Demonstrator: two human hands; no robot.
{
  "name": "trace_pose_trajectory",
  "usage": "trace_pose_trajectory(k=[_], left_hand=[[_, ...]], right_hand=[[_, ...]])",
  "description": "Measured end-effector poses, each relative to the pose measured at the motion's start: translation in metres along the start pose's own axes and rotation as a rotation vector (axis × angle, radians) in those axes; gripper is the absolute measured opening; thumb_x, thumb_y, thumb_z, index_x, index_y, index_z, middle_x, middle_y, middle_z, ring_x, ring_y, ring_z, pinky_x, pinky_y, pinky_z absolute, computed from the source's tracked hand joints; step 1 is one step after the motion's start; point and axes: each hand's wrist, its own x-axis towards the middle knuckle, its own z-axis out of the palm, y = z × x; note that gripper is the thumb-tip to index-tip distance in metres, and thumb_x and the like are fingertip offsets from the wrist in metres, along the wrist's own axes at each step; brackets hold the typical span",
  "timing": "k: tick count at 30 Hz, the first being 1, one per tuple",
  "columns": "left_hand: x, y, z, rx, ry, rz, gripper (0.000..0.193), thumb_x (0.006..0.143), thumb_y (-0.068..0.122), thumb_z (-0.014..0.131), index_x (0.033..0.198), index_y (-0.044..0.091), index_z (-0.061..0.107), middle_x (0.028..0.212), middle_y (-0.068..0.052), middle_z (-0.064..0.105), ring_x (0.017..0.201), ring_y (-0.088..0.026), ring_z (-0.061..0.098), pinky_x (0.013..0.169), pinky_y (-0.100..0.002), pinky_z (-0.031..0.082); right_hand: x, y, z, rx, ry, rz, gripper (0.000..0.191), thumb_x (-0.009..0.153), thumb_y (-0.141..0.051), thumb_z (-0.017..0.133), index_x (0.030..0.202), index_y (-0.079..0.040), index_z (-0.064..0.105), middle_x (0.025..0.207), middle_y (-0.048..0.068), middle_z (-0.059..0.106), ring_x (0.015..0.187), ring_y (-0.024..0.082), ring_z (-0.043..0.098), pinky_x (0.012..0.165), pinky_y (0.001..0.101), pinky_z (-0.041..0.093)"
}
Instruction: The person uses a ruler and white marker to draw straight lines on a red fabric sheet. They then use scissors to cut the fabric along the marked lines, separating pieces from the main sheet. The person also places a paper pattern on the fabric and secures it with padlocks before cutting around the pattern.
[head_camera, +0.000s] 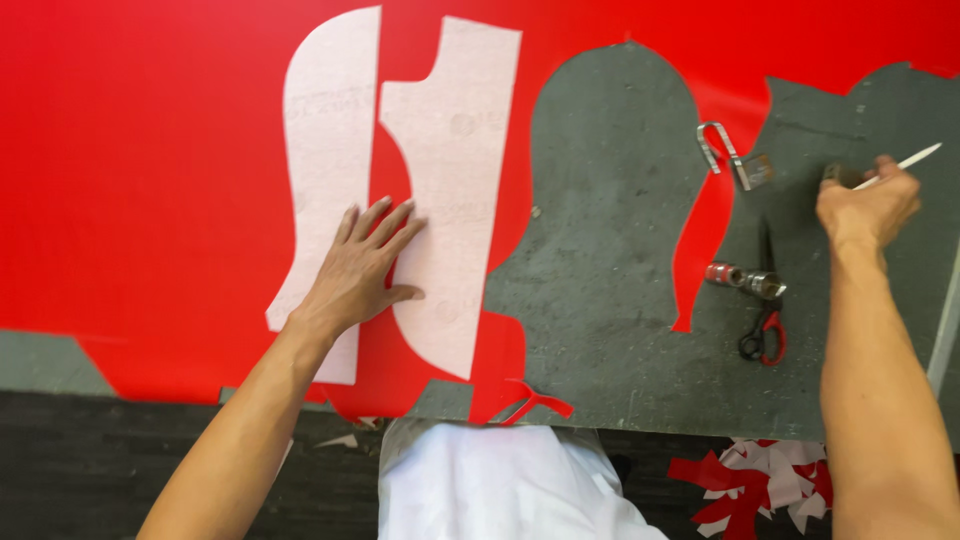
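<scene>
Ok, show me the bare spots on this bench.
Bare grey board lies between the right paper pattern and the red strip. Crowded further right: metal clip, cylinder, scissors, right hand holding a marker.

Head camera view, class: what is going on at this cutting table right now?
A person leans over a grey table covered by a red sheet. The left hand presses flat across two pale paper patterns lying on the red sheet. The right hand holds a thin white marking tool over a bare cut-out area. Scissors, a metal clip and red offcuts lie nearby.
</scene>
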Motion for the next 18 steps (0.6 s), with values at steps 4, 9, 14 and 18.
trace_pose_trajectory(k=[4,9,14,18], left_hand=[[-0.004,-0.007,0.003,-0.044,0.005,-0.006,0.113,0.061,0.043,0.090,0.156,0.016,0.035,0.162,-0.005,0.034,0.150,-0.031,0.025,0.125,-0.055,0.015],[-0.004,-0.016,0.010,-0.030,0.005,0.008,0.106,0.061,0.044,0.091,0.150,0.013,0.042,0.161,-0.008,0.034,0.150,-0.033,0.024,0.123,-0.057,0.014],[-0.008,-0.023,0.018,-0.029,0.032,0.046,0.101,0.062,0.044,0.091,0.147,0.010,0.046,0.161,-0.010,0.034,0.151,-0.035,0.024,0.122,-0.059,0.016],[-0.009,-0.028,0.021,-0.022,0.034,0.050,0.102,0.061,0.044,0.091,0.146,0.010,0.047,0.161,-0.010,0.034,0.150,-0.035,0.025,0.122,-0.061,0.017]], right_hand=[[-0.064,-0.050,-0.005,0.210,-0.076,-0.637,0.056,0.087,0.000,0.086,0.139,0.003,0.064,0.133,0.017,0.066,0.117,0.029,0.068,0.105,0.0386,0.057],[-0.177,-0.161,0.020,0.419,-0.334,-0.917,0.059,0.087,0.002,0.084,0.142,-0.006,0.064,0.130,0.015,0.066,0.121,0.033,0.067,0.103,0.0393,0.055],[-0.254,-0.230,0.053,0.333,-0.488,-1.059,0.054,0.085,0.004,0.077,0.137,-0.007,0.065,0.130,0.015,0.066,0.115,0.034,0.064,0.100,0.0426,0.054],[-0.281,-0.244,0.069,0.273,-0.575,-1.029,0.056,0.086,0.007,0.071,0.139,-0.009,0.064,0.130,0.014,0.066,0.114,0.034,0.064,0.096,0.0428,0.055]])
